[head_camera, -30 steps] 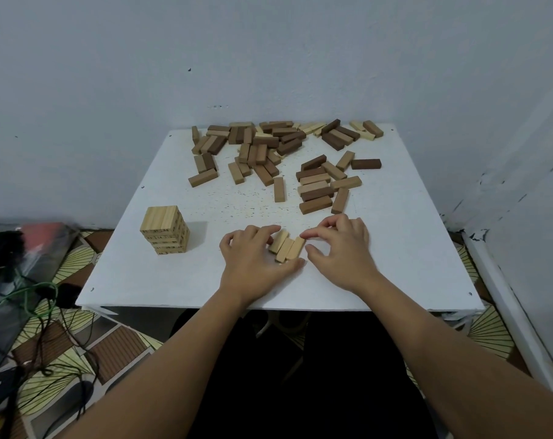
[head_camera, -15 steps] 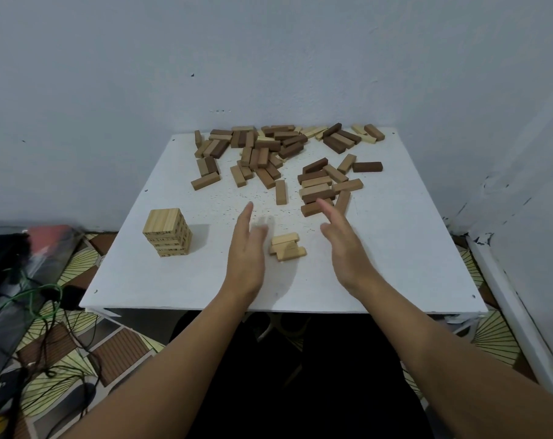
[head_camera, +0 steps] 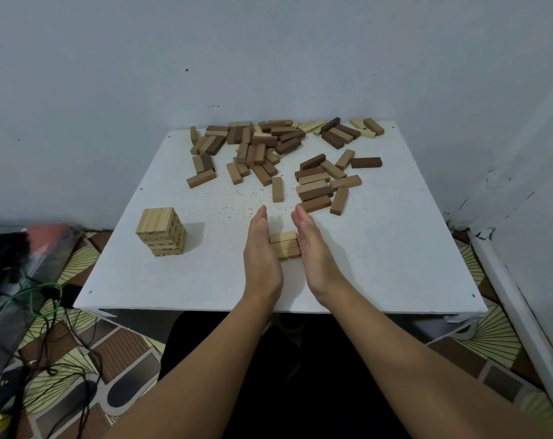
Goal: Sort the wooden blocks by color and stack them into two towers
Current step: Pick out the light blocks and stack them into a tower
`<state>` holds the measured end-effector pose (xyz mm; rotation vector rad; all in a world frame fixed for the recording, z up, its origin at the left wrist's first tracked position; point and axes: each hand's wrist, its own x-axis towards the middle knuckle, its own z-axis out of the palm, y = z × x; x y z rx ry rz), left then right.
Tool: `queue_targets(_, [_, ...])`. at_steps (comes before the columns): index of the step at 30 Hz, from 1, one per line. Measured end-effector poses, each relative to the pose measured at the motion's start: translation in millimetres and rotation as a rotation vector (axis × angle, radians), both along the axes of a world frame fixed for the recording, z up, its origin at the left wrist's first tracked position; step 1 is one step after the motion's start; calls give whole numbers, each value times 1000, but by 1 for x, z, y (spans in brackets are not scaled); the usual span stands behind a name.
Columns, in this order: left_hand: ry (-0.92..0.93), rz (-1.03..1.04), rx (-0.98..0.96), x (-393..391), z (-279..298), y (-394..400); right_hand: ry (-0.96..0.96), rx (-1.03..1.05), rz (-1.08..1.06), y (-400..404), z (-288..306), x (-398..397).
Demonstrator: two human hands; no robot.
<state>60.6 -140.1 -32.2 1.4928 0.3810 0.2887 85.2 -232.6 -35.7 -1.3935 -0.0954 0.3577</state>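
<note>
Three light wooden blocks (head_camera: 284, 245) lie side by side on the white table (head_camera: 386, 255), near its front middle. My left hand (head_camera: 262, 248) stands flat on edge against their left ends, and my right hand (head_camera: 313, 248) stands flat against their right ends, fingers straight. A short tower of light blocks (head_camera: 161, 231) stands at the table's left. Mixed light and dark blocks (head_camera: 262, 147) lie scattered along the far edge, with a smaller cluster (head_camera: 322, 185) just beyond my right hand.
The table sits in a corner, with walls behind and to the right. Green and black cables (head_camera: 47, 312) and a dark bag lie on the patterned floor at the left. A single light-brown block (head_camera: 277, 189) lies just beyond my fingertips.
My hands lifted off the three blocks, turned on edge, and have now closed in from both sides. The blocks went from a skewed bunch to a squared row.
</note>
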Motion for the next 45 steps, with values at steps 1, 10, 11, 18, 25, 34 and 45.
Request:
queue_targets(1, [2,3,7,0,-1,0,3,8,0,-1,-1,0])
queue_targets(10, [-8,29,11,0,-3,0,4,-16,-12,-4,0,0])
queue_targets(11, [-7,31,10,0,-3,0,-2,-26,-8,-4,0,-1])
queue_targets(18, [-4,56,4,-2,-2,-2,-24,-82,-4,-4,0,-2])
queue_targets(25, [2,51,3,-4,-1,-2,-9,-74,-4,-4,-2,-1])
queue_targets(34, [-7,37,70,-5,5,11,-134,-202,31,-18,8,3])
queue_targets(45, [330,-498,550,3,31,96,-324,-850,427,-71,30,43])
